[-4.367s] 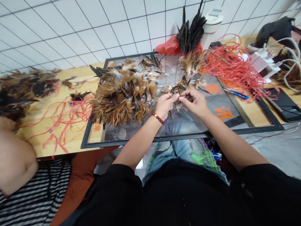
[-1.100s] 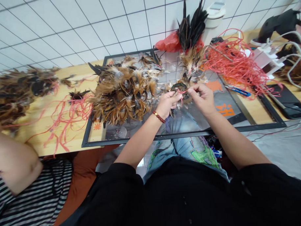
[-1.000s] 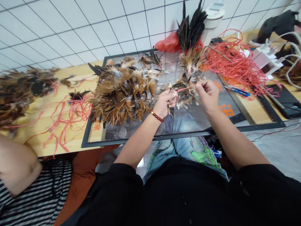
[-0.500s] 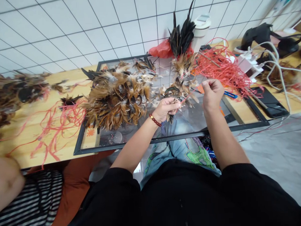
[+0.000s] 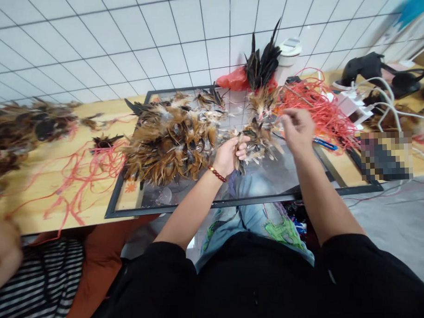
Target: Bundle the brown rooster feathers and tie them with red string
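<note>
Brown feather bunch [image 5: 240,165]: pinched in the left hand [image 5: 228,156], hanging below its curled fingers.
Left hand: clenched around the bunch, a red bead bracelet [image 5: 217,174] at its wrist.
Right hand [image 5: 299,128]: raised, well apart from the left, fingers bent; blur means I cannot tell whether it grips anything.
Orange mark [image 5: 130,186]: left of the left hand, in the near corner of the black-rimmed panel [image 5: 265,199]; too small to read.
Feather heap [image 5: 173,142]: just left of the left hand.
Loose feathers [image 5: 260,139]: between the hands.
Pink strands [image 5: 319,106]: beyond and right of the right hand.
Blue cutter [image 5: 325,144]: near the right wrist.
Pixelated patch [image 5: 386,156]: further right, its details hidden.
</note>
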Available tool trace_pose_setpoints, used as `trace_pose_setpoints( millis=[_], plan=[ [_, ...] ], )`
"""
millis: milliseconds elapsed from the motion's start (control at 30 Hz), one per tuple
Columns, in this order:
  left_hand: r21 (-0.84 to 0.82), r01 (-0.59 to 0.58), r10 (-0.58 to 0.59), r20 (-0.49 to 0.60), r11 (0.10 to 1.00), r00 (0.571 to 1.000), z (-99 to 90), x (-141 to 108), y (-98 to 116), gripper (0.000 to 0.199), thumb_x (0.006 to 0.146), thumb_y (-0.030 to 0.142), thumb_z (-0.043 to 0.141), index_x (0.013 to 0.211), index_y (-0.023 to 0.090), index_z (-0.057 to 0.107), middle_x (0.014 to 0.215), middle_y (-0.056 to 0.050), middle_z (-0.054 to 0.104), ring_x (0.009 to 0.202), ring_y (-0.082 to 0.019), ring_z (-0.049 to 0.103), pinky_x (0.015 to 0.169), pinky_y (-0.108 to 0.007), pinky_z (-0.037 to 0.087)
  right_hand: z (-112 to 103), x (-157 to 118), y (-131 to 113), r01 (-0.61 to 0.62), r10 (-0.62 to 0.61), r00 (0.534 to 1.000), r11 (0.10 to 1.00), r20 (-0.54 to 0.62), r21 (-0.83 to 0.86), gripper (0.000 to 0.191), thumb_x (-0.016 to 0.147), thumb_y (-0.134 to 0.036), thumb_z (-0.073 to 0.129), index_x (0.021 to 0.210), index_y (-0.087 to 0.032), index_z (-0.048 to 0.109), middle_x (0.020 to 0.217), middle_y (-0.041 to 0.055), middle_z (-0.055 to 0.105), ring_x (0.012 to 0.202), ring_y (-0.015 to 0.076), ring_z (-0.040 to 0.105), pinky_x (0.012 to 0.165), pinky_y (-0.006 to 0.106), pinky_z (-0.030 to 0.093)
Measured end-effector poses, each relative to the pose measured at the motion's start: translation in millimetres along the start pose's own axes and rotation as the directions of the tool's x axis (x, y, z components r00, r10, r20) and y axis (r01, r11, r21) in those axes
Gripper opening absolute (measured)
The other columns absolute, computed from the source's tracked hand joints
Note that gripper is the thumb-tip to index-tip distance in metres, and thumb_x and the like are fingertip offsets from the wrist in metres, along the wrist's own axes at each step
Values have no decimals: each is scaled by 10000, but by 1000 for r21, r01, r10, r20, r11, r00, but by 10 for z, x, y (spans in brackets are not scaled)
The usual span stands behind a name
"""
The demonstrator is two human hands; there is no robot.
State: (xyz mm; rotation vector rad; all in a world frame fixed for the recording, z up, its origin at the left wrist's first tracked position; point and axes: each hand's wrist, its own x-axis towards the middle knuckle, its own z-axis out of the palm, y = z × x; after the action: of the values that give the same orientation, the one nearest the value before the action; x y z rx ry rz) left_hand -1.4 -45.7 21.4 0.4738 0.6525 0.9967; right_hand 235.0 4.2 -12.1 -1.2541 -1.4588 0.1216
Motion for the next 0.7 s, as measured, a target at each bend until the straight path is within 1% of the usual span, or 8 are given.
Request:
trace_pose_setpoints(
  millis=[33, 100, 200, 300, 400, 533, 600, 700],
  plan=[
    [12, -1, 1, -12, 1000, 1000, 12, 0, -19, 226, 954, 166, 469, 841, 106, 655, 635, 39, 407, 463, -40, 317, 460, -165, 291, 147, -80, -136, -11, -4, 993, 992, 115, 128, 333, 972, -527, 584, 1067, -241, 724, 1022, 73, 720, 1013, 255, 683, 967, 473, 542],
    [50, -12, 14, -41, 999, 999, 19, 14, -54, 233, 969, 152, 459, 823, 111, 637, 634, 44, 401, 462, -33, 302, 462, -158, 275, 372, -228, -344, -90, -3, 953, 952, 302, 292, 428, 969, -614, 567, 1072, -243, 754, 1002, 70, 747, 995, 241, 701, 961, 446, 549],
    [123, -34, 41, -56, 992, 998, 0, 48, -86, 226, 983, 148, 466, 809, 121, 609, 634, 51, 409, 463, -24, 296, 468, -148, 266, 492, -358, -477, -152, -22, 901, 919, 433, 364, 518, 941, -700, 564, 1099, -257, 782, 997, 71, 760, 986, 239, 703, 968, 446, 546],
    [206, -25, 36, -51, 978, 998, -25, 69, -108, 231, 980, 140, 468, 771, 134, 565, 620, 56, 415, 458, -23, 283, 461, -146, 252, 452, -370, -492, -155, -41, 871, 923, 489, 353, 561, 908, -743, 579, 1087, -259, 801, 901, 59, 757, 933, 232, 693, 961, 449, 541],
    [301, -26, 41, -44, 953, 998, -42, 74, -133, 225, 969, 143, 493, 758, 132, 571, 599, 60, 405, 451, -19, 265, 453, -143, 223, 401, -338, -504, -185, -30, 848, 919, 530, 348, 562, 876, -752, 619, 1048, -254, 814, 809, 44, 735, 856, 219, 673, 922, 435, 540],
    [380, -46, 55, -12, 924, 998, -53, 74, -164, 206, 946, 178, 563, 750, 129, 603, 585, 59, 398, 442, -16, 275, 449, -148, 206, 382, -331, -541, -257, 10, 849, 881, 529, 396, 499, 801, -738, 717, 881, -252, 800, 855, 53, 736, 847, 213, 661, 883, 402, 522],
    [388, -45, 46, 7, 920, 999, -51, 70, -172, 219, 949, 204, 575, 746, 129, 606, 586, 57, 409, 437, -15, 282, 445, -150, 216, 383, -343, -558, -295, 39, 846, 865, 532, 406, 497, 776, -741, 736, 797, -245, 758, 807, 44, 702, 808, 200, 634, 843, 376, 509],
    [389, -37, 36, 11, 920, 999, -37, 57, -173, 262, 960, 279, 605, 742, 133, 601, 577, 63, 403, 428, -10, 269, 437, -145, 211, 390, -351, -573, -305, 44, 837, 865, 546, 398, 504, 782, -738, 728, 733, -237, 691, 725, 22, 630, 754, 181, 583, 804, 348, 484]
  ],
)
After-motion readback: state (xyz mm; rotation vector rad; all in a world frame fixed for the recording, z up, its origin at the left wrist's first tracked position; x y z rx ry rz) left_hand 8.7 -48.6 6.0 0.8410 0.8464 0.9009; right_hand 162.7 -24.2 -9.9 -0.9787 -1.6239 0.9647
